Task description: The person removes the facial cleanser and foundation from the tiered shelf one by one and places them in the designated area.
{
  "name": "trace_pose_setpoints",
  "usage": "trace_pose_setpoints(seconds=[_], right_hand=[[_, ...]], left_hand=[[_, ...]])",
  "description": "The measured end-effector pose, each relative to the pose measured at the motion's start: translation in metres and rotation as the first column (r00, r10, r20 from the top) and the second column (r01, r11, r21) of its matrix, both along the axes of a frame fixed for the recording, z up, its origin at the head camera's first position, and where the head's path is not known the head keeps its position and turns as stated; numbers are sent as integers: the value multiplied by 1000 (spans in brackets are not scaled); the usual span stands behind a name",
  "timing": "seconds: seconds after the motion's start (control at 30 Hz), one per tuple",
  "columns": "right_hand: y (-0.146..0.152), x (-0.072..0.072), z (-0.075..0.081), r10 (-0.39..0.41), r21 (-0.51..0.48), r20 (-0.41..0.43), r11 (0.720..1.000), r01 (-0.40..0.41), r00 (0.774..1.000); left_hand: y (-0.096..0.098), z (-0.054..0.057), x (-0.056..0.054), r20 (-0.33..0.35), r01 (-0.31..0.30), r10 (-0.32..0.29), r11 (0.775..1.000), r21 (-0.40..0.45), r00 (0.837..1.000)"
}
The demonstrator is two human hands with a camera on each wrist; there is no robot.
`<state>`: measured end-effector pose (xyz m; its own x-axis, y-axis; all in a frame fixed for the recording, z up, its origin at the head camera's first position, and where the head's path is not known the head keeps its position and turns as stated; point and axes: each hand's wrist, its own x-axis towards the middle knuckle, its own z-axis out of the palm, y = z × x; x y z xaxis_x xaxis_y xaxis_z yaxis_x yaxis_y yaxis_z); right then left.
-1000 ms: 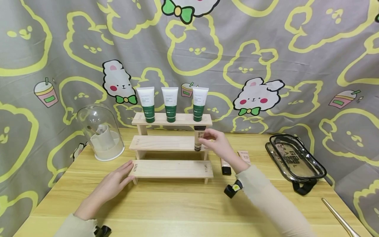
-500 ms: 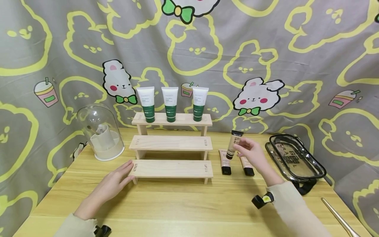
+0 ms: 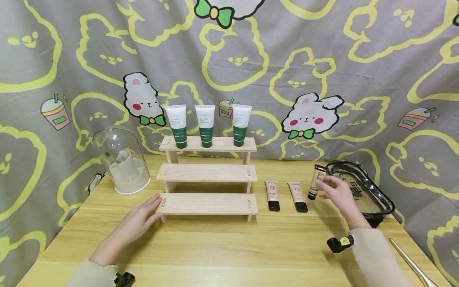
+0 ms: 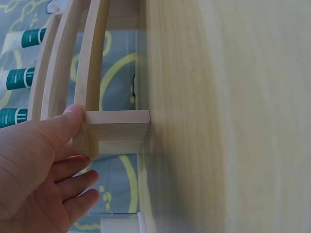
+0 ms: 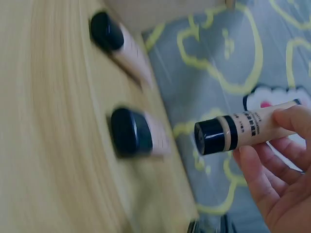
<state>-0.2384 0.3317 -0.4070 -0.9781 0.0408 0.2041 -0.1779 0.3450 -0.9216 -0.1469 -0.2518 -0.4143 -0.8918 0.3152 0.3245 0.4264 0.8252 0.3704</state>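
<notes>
My right hand pinches a small beige tube with black ends, held tilted in the air, cap down. In the right wrist view, its black cap points away from the fingers. Two pink BB cream tubes lie side by side on the table to its left. At the left end of the three-step wooden display stand, my left hand grips the lowest board between thumb and forefinger; the other fingers are free. Three white-and-green tubes stand on the top step.
A clear zip pouch with black trim lies at the right, partly behind my right hand. A clear dome container stands left of the stand. A long thin gold-coloured handle lies at the right front. A patterned curtain hangs behind.
My right hand has carried the beige tube from the right end of the middle step, over the pink tubes, to beside the pouch. My left hand has stayed at the stand.
</notes>
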Motion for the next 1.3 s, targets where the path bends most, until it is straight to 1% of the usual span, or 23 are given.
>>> trace_pose_setpoints(seconds=[0.07, 0.1, 0.13, 0.2, 0.3, 0.37, 0.5, 0.6, 0.67, 0.83, 0.97, 1.03, 1.17, 1.27, 1.3], right_hand=[[6, 0, -2, -40, 31, 38, 999, 39, 998], [7, 2, -1, -62, 50, 59, 997, 59, 996], [7, 4, 1, -70, 84, 80, 994, 63, 994], [6, 9, 6, -55, 162, 112, 986, 37, 992], [6, 11, 8, -74, 234, 179, 972, 31, 981], [7, 9, 7, -76, 291, 209, 957, 12, 975], [7, 3, 3, -75, 340, 267, 940, -22, 961], [7, -3, 0, -88, 379, 284, 925, -28, 955], [6, -5, -2, -108, 418, 281, 908, -20, 954], [6, -12, -4, -141, 481, 309, 876, -27, 941], [8, -18, -8, -152, 524, 307, 851, -33, 939], [8, -19, -9, -159, 548, 298, 836, -31, 941], [8, -20, -9, -191, 615, 267, 788, -15, 945], [7, -19, -7, -217, 642, 259, 767, 0, 941], [7, -19, -7, -224, 643, 262, 766, 3, 939]], left_hand=[[0, 0, 0, -8, 2, -2, 1000, 1, 1000], [0, 1, 0, -11, 3, -3, 1000, 2, 1000], [0, 1, 1, -12, 2, -2, 1000, 1, 1000], [0, 1, 1, -11, 0, 0, 1000, -1, 1000], [0, 2, 0, -3, -3, 3, 1000, -5, 1000], [0, 2, 0, 3, -5, 5, 1000, -4, 1000], [0, 2, 0, 10, -7, 7, 1000, -3, 1000], [0, 2, 0, 10, -8, 8, 1000, -5, 1000], [1, 2, 0, 13, -7, 7, 1000, -5, 1000], [1, 3, 0, 16, -7, 7, 1000, -6, 1000], [1, 2, 0, 13, -7, 7, 1000, -8, 1000], [1, 2, -1, 11, -5, 5, 1000, -8, 1000], [1, 2, -1, 11, -2, 2, 1000, -9, 1000], [1, 2, -1, 9, -3, 3, 1000, -9, 1000], [1, 2, -1, 8, -3, 3, 1000, -10, 1000]])
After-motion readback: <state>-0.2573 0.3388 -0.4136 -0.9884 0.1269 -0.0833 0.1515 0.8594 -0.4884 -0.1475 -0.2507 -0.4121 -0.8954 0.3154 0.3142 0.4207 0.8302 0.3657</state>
